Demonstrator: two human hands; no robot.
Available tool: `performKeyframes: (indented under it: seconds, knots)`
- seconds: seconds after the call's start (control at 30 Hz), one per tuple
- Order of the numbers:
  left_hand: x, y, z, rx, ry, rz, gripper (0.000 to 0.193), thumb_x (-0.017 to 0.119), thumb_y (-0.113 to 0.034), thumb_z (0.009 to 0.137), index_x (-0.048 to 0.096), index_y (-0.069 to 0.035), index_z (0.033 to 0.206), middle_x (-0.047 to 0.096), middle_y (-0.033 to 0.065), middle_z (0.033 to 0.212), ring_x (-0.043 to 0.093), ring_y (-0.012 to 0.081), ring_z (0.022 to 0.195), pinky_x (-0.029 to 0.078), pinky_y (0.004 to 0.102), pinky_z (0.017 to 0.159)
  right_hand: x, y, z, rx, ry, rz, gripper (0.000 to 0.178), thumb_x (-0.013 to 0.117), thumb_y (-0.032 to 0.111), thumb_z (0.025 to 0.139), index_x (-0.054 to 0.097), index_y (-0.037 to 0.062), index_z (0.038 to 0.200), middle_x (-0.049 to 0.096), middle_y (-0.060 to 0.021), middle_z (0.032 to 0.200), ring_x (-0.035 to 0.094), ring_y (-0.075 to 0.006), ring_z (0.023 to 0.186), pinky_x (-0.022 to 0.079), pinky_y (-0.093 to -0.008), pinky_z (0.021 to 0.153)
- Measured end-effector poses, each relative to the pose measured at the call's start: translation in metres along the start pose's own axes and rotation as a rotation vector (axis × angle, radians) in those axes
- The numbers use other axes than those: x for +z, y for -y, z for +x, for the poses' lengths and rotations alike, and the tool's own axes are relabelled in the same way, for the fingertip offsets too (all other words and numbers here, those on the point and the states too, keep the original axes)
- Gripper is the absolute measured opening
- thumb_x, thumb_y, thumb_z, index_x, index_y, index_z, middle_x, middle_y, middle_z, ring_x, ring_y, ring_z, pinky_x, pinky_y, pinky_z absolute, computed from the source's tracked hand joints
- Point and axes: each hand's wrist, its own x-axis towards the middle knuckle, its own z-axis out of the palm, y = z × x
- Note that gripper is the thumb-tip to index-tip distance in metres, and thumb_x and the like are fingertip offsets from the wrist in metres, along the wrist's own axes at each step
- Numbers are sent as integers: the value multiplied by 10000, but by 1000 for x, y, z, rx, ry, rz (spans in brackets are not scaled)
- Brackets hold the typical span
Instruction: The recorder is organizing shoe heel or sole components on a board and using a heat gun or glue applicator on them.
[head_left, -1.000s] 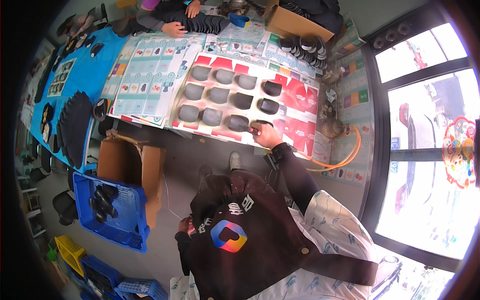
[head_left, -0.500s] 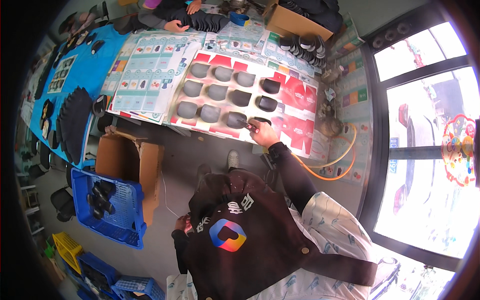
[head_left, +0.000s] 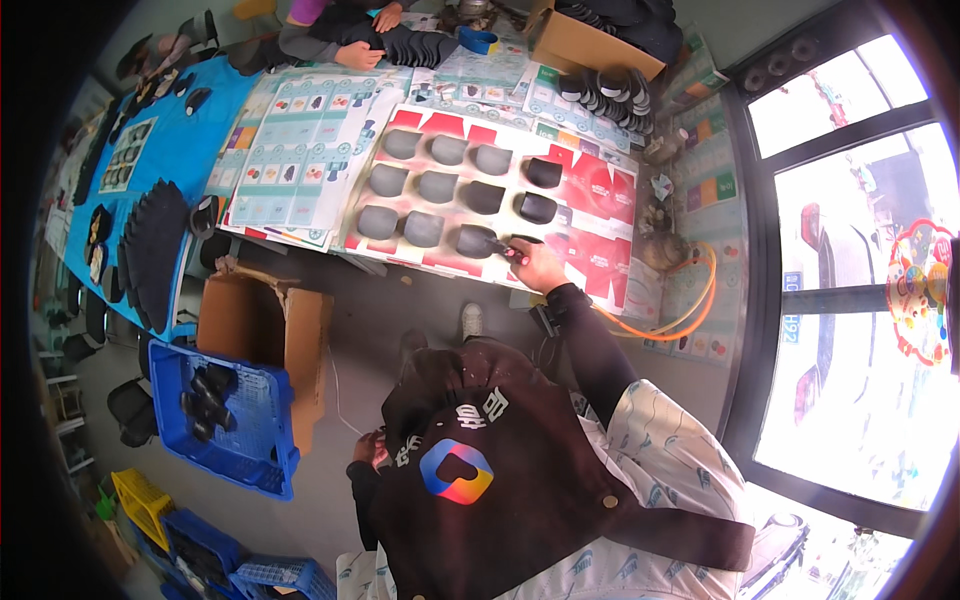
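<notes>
My right hand (head_left: pixel 537 266) is closed around a small dark tool that looks like a spray gun (head_left: pixel 505 246). It points left at a dark grey rounded piece (head_left: pixel 474 241) in the near row, on a red-and-white printed sheet (head_left: pixel 598 200). Another dark piece is partly hidden behind the hand. Rows of similar curved pieces lie beyond: matte grey ones (head_left: pixel 437 187) to the left, darker ones (head_left: pixel 542 172) to the right. Yellowish-grey smudges surround them. My left hand (head_left: pixel 371 448) hangs low beside the dark apron (head_left: pixel 540 470), its fingers mostly hidden.
An orange hose (head_left: pixel 690 325) loops right of my forearm. A cardboard box (head_left: pixel 312 350) and blue crate (head_left: pixel 275 465) with black parts stand left on the floor. Across the table, another person's hands (head_left: pixel 358 55) rest near stacked black pieces (head_left: pixel 415 48). A glass door (head_left: pixel 765 300) is at right.
My right hand and the tool have shifted slightly right, at the same near-row piece. The orange hose loop has moved a little. My left hand stays low beside the apron.
</notes>
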Motion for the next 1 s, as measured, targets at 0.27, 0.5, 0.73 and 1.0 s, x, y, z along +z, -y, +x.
performKeyframes:
  seconds: [0.27, 0.5, 0.73, 1.0]
  knots:
    - [3, 0, 6, -121, -33, 16, 293, 584, -367, 1016, 635, -116, 1160, 667, 40, 883, 620, 160, 746, 520, 329, 701, -3, -26, 2, 56, -53, -50, 295, 637, 232, 887, 716, 106, 1142, 713, -220, 989, 674, -440, 957, 538, -504, 828]
    - [-5, 39, 32, -260, -71, -411, 246, 584, -337, 1014, 635, -112, 1097, 660, 37, 872, 621, 160, 739, 532, 344, 693, -10, -15, 8, 48, 12, 69, 300, 638, 247, 888, 715, 123, 1150, 704, -237, 990, 672, -445, 948, 535, -516, 818]
    - [-6, -9, 18, -125, -23, -129, 271, 565, -331, 1021, 647, -94, 1124, 665, 51, 853, 636, 172, 734, 542, 341, 688, -3, -29, 0, 166, 22, -17, 334, 677, 256, 853, 717, 97, 1145, 704, -246, 977, 674, -448, 946, 536, -514, 824]
    - [-13, -23, 19, -30, 6, -81, 303, 543, -323, 1030, 661, -73, 1155, 671, 66, 832, 654, 186, 728, 554, 337, 683, -14, 4, 8, 103, 31, 90, 285, 617, 167, 820, 696, 60, 1072, 692, -244, 886, 668, -455, 894, 525, -521, 794]
